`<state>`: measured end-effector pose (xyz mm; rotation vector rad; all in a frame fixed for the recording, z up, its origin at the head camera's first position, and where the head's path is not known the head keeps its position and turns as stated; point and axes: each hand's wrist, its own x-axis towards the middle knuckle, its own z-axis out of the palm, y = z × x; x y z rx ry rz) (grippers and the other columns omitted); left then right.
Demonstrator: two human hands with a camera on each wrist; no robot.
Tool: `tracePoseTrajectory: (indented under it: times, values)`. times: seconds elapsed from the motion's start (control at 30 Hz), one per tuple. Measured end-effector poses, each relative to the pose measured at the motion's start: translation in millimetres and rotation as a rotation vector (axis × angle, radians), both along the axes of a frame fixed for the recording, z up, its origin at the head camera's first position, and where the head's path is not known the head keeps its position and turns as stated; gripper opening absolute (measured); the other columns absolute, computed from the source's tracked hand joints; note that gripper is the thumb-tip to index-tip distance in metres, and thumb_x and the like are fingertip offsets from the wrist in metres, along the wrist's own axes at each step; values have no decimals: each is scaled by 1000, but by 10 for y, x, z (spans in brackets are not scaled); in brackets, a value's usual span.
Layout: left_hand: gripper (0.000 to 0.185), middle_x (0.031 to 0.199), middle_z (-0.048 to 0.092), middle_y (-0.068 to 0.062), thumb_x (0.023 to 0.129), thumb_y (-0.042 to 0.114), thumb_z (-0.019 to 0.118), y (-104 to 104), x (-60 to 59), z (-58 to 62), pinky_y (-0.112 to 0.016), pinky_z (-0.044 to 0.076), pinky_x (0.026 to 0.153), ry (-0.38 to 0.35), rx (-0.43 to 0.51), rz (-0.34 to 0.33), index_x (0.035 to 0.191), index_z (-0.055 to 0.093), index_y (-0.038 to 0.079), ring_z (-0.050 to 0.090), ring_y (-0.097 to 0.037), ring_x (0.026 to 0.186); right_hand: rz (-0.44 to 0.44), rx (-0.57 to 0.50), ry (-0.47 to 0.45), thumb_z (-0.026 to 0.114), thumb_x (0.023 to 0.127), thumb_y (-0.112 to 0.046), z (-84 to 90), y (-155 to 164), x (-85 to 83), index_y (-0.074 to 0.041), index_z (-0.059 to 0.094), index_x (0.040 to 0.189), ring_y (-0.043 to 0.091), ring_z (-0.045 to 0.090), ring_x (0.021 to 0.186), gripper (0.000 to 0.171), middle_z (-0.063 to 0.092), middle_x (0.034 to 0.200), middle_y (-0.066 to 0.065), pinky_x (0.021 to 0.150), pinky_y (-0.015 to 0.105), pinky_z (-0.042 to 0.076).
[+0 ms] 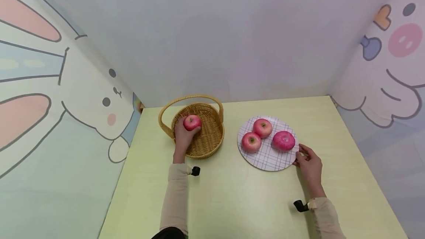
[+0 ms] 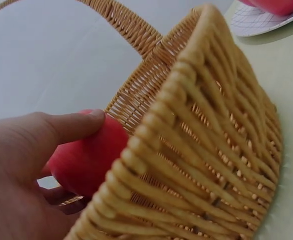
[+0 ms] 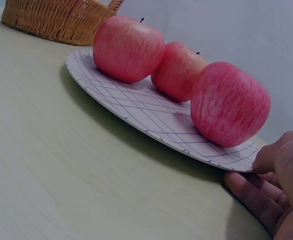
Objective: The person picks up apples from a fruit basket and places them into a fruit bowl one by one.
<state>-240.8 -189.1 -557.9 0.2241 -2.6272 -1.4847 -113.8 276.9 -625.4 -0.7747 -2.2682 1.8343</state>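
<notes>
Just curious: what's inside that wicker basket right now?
One red apple, gripped by the left hand, sits inside the wicker basket. The basket floor under hand and apple is covered, so anything beneath cannot be seen.

Pale yellow-green tabletop in a pastel cartoon corner

The smooth pale yellow-green wooden table (image 1: 232, 202) meets a plain lilac-white back wall (image 1: 212, 36). On the left side wall, a white cartoon rabbit (image 1: 99, 99) with long pink ears and a rosy cheek is painted. The right side wall shows a white cartoon figure (image 1: 395, 80) with a round pink cheek.
</notes>
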Motion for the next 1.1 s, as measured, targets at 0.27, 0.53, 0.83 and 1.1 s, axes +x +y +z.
tracePoseTrajectory:
  times: [0.27, 0.53, 0.83, 1.1]
  values:
    - [89, 157, 45, -18, 87, 34, 86, 99, 145, 89, -57, 41, 119, -18, 59, -3, 157, 39, 8, 45, -36, 144, 0, 12, 10, 62, 104, -14, 12, 15, 3, -8, 54, 151, -2, 66, 71, 48, 61, 129, 9, 65, 20, 61]
    - [85, 150, 49, -14, 85, 41, 87, 165, 251, 98, -58, 45, 115, 65, 70, -23, 153, 44, 12, 49, -33, 139, 14, 11, 9, 61, 105, -15, 7, 13, 3, -8, 53, 152, -2, 66, 71, 48, 59, 134, 15, 67, 20, 61]
    - [87, 145, 49, -12, 82, 44, 89, 241, 377, 124, -47, 51, 101, 155, 40, -75, 153, 47, 16, 51, -28, 127, 14, 3, 12, 62, 104, -14, -7, -5, 27, -5, 53, 151, -2, 66, 72, 49, 60, 125, 5, 66, 20, 61]
    - [83, 143, 50, -9, 80, 38, 91, 358, 466, 184, -49, 54, 102, 257, 49, -116, 149, 50, 20, 53, -27, 129, 19, 21, -5, 62, 105, -16, -10, 8, 8, -7, 53, 152, -2, 65, 73, 49, 60, 131, 11, 66, 20, 61]
